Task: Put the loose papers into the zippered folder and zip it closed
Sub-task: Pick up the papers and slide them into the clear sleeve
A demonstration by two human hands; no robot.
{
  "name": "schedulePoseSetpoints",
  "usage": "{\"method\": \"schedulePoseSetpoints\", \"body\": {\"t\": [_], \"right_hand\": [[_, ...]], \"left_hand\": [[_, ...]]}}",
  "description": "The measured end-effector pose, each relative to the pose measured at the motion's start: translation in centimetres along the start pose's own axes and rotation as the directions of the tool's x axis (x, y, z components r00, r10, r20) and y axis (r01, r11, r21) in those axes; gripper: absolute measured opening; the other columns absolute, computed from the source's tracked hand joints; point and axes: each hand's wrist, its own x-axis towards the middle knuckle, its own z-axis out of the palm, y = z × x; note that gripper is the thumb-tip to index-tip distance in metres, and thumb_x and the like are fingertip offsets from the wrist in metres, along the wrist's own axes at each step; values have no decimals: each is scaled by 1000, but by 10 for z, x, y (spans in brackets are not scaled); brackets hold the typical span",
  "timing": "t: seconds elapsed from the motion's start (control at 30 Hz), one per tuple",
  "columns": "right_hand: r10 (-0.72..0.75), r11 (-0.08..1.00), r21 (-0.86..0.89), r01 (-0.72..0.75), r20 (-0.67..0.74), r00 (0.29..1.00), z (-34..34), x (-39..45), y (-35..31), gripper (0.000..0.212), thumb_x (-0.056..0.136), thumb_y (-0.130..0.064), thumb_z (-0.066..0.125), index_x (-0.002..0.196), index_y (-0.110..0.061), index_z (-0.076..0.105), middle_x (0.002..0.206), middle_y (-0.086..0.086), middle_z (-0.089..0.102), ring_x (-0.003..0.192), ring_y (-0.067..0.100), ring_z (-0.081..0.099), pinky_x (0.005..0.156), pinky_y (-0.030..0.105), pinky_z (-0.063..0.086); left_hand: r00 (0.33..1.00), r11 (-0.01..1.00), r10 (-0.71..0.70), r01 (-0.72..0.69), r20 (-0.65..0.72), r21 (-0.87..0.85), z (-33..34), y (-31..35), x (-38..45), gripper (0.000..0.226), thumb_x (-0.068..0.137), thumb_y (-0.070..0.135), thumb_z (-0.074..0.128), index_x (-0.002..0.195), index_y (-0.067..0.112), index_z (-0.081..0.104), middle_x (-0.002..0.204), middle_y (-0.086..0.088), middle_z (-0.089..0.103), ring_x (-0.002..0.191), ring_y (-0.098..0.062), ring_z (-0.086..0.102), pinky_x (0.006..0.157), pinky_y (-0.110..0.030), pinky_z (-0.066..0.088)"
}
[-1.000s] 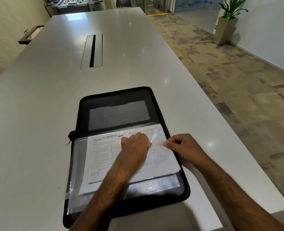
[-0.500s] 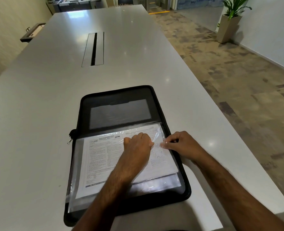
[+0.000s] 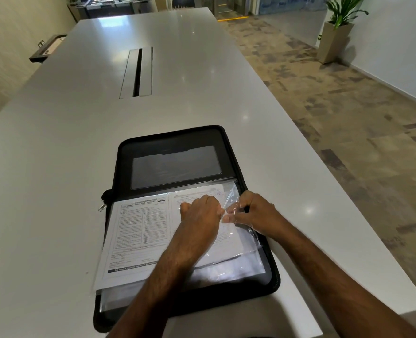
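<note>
Printed papers (image 3: pixel 141 230) are now pushed further left inside the open zippered folder (image 3: pixel 177 162); clear sleeve (image 3: pixel 231 198) pinched by right hand (image 3: pixel 253 213), left hand (image 3: pixel 199 213) curled on papers. Zipping not begun.

Open zippered folder (image 3: pixel 177 147) lies on the table (image 3: pixel 55 142), papers (image 3: pixel 141 230) on its near half, cable slot (image 3: pixel 137 71) behind it, potted plant (image 3: pixel 336 30) far right.

white table (image 3: pixel 55 167) with cable slot (image 3: pixel 136 72); potted plant (image 3: pixel 336 30) beyond
</note>
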Motion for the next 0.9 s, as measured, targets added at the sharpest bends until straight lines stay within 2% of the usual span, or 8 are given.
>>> {"method": "schedulePoseSetpoints", "body": {"t": [0.1, 0.33, 0.47, 0.53, 0.6, 0.67, 0.77, 0.9], "right_hand": [[2, 1000, -21, -1, 16, 1000, 2, 1, -1, 29, 82, -45, 85, 87, -17, 79, 93, -4, 64, 92, 18, 61, 98, 55, 47], [-7, 995, 98, 10, -35, 999, -20, -9, 21, 16, 95, -19, 73, 85, -31, 78, 97, -5, 72, 88, 8, 68, 81, 28, 53], [-38, 999, 15, 45, -308, 951, -19, -20, 32, 12, 101, -15, 60, 102, -23, 69, 103, -3, 65, 89, 8, 61, 81, 28, 48], [-178, 981, -137, 138, -346, 921, -8, -26, 23, 18, 103, -26, 60, 119, -19, 65, 117, -1, 64, 103, 13, 61, 91, 32, 50], [-329, 912, -323, 252, -209, 921, 12, -32, 10, 48, 105, -39, 52, 146, -15, 52, 148, 4, 55, 135, 21, 52, 117, 40, 40], [-360, 823, -461, 332, 29, 932, 36, -35, 0, 75, 106, -56, 38, 166, -17, 14, 174, 1, 12, 161, 18, 10, 131, 37, 9], [-290, 744, -560, 365, 222, 931, 66, -33, -3, 85, 104, -70, 20, 162, -23, -21, 169, -7, -29, 156, 12, -27, 131, 41, -6], [-205, 727, -614, 309, 235, 950, 77, -31, 0, 90, 100, -76, 15, 159, -23, -28, 166, -6, -35, 154, 13, -31, 131, 43, -4]], "left_hand": [[1000, 1000, 1, -1, -2, -15, 0, -2, -1, 14, 107, 40, 45, 98, 31, 51, 103, 9, 58, 92, -10, 52, 94, -36, 34], [996, 990, -28, 16, -89, -137, -4, -15, -11, 18, 103, 44, 52, 87, 38, 47, 88, 23, 48, 84, -3, 52, 91, -32, 30], [974, 991, -31, 0, -226, -134, -13, -46, -31, 6, 101, 44, 55, 103, 39, 53, 110, 19, 53, 101, -4, 51, 96, -31, 33], [963, 993, -50, 19, -264, -120, -17, -64, -42, 25, 102, 44, 53, 122, 31, 59, 132, 8, 58, 123, -13, 53, 107, -36, 34], [969, 991, -91, 65, -230, -118, -22, -80, -52, 50, 101, 48, 46, 144, 23, 53, 157, 0, 46, 146, -22, 39, 118, -44, 27], [982, 992, -111, 99, -156, -81, -24, -92, -59, 67, 101, 57, 34, 159, 22, 35, 170, 3, 22, 158, -19, 14, 128, -45, 12], [993, 996, -93, 94, -77, 9, -20, -107, -67, 79, 98, 68, 15, 165, 26, 7, 172, 10, -8, 157, -11, -15, 128, -41, -9], [989, 989, -144, 145, -14, 27, -16, -119, -73, 87, 90, 73, 6, 163, 28, -6, 169, 10, -19, 153, -10, -25, 127, -44, -13]]}}
